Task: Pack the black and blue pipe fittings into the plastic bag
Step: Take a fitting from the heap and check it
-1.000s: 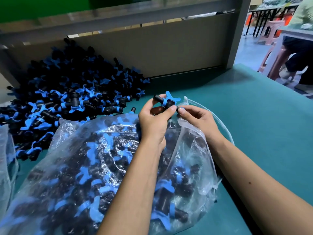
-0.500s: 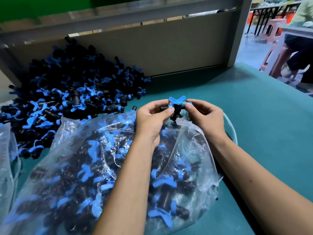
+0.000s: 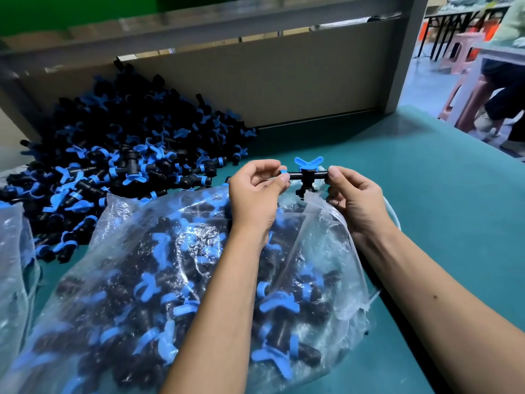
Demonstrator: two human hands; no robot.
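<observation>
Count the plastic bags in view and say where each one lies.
2. The big plastic bag, packed with fittings, lies on the table under both forearms. A second bag lies at the left edge, cut off by the frame. Others may be out of view.

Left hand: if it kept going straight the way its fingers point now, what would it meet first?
The left hand points right along the fitting it pinches, so it would likely meet the right hand holding the other end, though depth is hard to judge from this one view.
</observation>
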